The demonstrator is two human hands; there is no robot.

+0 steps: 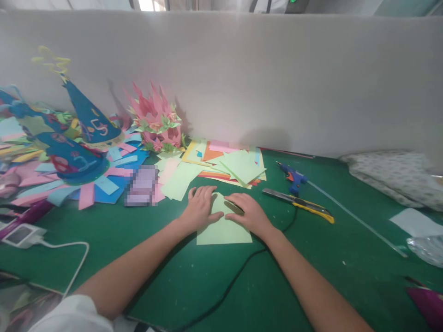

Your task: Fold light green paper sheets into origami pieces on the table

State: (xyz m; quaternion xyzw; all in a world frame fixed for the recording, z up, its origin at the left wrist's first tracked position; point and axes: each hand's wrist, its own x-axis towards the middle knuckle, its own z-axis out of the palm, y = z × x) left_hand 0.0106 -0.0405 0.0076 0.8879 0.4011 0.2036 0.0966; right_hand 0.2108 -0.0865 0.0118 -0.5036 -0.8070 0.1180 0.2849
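Sheet [224,233] on table [166,286] in front of the person, left hand [199,210] and right hand [251,212] at its far part, fingers unclenched, thumbs apart, probably steadying it; knife [313,211] and glue gun [294,179] rightward, paper pile [244,168] beyond, seemingly for easy reach.

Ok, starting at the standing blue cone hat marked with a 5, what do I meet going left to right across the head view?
Blue cone hat, pink paper crown, left hand, right hand, blue glue gun, patterned cloth by the right edge.
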